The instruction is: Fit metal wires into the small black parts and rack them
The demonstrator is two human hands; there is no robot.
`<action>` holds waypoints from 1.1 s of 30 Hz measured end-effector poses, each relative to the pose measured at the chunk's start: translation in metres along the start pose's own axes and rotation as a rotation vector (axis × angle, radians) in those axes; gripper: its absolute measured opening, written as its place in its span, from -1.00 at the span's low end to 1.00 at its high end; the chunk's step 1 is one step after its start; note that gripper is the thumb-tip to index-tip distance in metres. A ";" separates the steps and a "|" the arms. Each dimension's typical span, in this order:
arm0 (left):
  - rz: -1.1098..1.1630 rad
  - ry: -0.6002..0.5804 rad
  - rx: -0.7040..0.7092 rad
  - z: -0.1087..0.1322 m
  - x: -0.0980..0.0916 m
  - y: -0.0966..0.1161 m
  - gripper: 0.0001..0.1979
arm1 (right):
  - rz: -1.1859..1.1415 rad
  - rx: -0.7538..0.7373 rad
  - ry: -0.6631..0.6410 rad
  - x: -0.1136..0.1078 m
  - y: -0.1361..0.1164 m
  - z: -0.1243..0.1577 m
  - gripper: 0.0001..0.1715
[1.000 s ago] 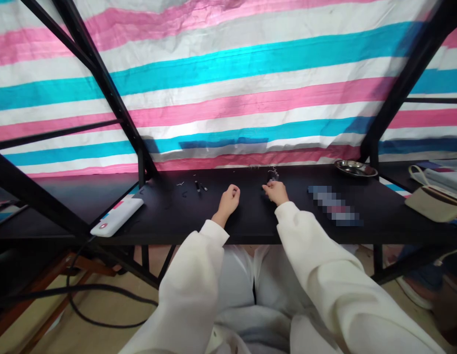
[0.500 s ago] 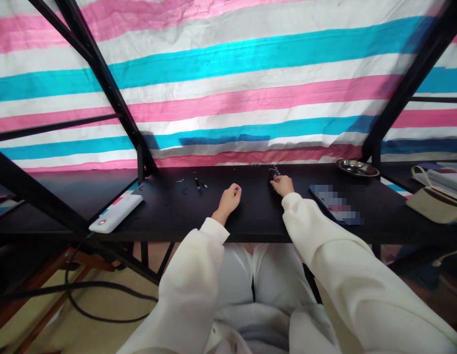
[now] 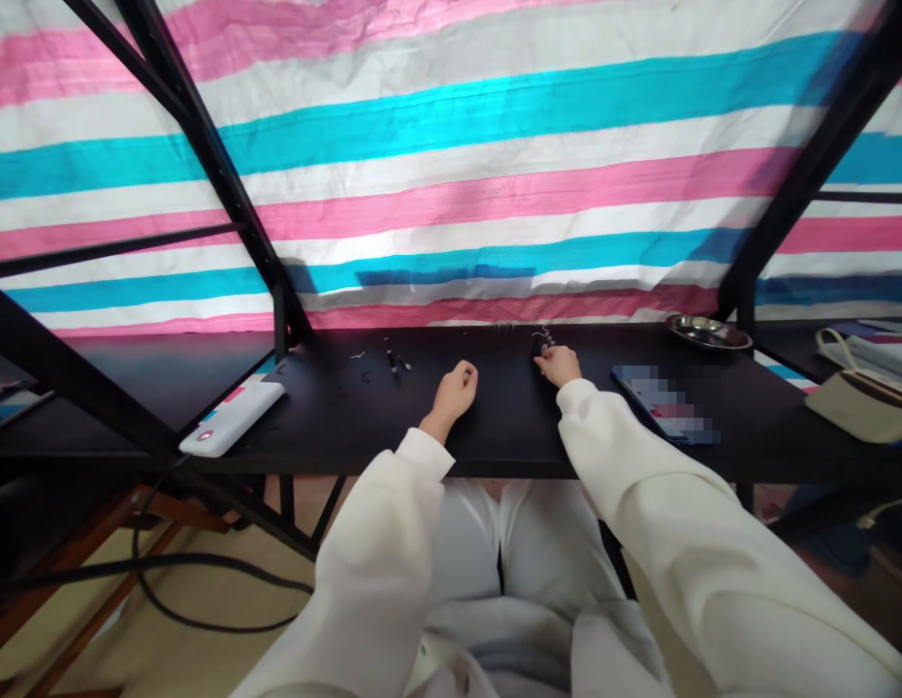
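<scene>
My left hand (image 3: pixel 456 390) is closed just above the black table, its fingertips pressed together; whatever they hold is too small to name. To its right, my right hand (image 3: pixel 562 365) reaches farther forward, thumb and fingers pinched at a little cluster of small dark and grey pieces (image 3: pixel 544 340). What lies between those fingertips is hidden. Two short black-and-grey cylindrical pieces (image 3: pixel 393 362) lie on the table left of my left hand, near a thin white scrap (image 3: pixel 358 355).
A white power bank-like device (image 3: pixel 233 419) lies at the left by the black frame post. On the right are a phone (image 3: pixel 659 405), a shiny metal dish (image 3: pixel 708 332) and a beige pouch (image 3: pixel 862 402). Striped sheeting (image 3: pixel 495 194) hangs behind the black table (image 3: pixel 335 427).
The view has shifted very slightly. Both hands keep nearly the same place and the same closed pose.
</scene>
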State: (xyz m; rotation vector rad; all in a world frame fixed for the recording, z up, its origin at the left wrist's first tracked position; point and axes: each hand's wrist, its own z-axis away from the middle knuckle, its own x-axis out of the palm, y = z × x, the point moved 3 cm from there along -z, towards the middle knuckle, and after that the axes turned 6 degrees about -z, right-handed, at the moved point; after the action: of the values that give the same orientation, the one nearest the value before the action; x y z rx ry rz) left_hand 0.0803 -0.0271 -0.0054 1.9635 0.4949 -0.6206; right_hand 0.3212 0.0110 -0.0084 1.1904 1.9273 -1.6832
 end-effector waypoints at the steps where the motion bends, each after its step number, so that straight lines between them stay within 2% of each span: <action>1: -0.003 0.000 0.001 0.000 0.000 0.000 -0.89 | -0.007 0.013 -0.016 0.000 0.000 0.001 -0.83; 6: -0.014 -0.008 -0.006 0.001 -0.001 0.003 -0.90 | -0.075 0.081 -0.114 -0.010 0.005 0.004 -0.85; 12: -0.028 -0.001 -0.007 -0.001 0.000 0.000 -0.91 | 0.030 0.042 -0.103 -0.024 0.010 0.005 -0.79; 22: -0.116 -0.018 -0.021 0.000 0.001 0.001 -0.88 | 0.148 0.071 -0.046 -0.018 0.012 0.008 -0.66; 33: -0.119 0.004 0.007 -0.001 0.002 -0.003 -0.88 | 0.163 0.080 -0.029 -0.015 0.016 0.004 -0.67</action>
State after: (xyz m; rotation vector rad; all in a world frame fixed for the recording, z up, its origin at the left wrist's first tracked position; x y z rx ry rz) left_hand 0.0803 -0.0247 -0.0087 1.9530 0.6156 -0.6941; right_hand 0.3409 0.0014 -0.0095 1.3070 1.7101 -1.6950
